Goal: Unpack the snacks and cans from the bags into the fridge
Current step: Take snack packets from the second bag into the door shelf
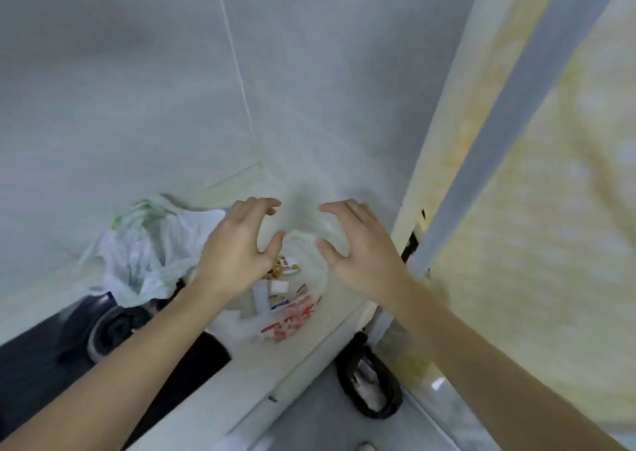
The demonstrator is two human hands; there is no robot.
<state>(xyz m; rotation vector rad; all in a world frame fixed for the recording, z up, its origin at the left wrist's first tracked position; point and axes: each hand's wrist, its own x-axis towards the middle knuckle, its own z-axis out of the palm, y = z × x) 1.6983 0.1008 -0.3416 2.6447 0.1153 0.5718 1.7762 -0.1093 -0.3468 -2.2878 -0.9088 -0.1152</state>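
A dark stove (103, 326) fills the desk's (241, 382) lower-left corner, and just beyond it a crumpled white-and-green bag (148, 254) slumps against the pale tiled wall (120, 89). Between that bag and the yellowish fridge (550, 209) at the right lies a narrow strip of desk, closed at the back by the wall corner. There sits a white bag with red print (292, 320), snack packets (284, 266) showing in its mouth. The left hand (237, 247) and right hand (361, 247) hover above it, palms down, apart, fingers (265, 204) spread and curled, gripping nothing. The picture is blurred. A black bag (371, 382) lies on the floor below the desk edge.
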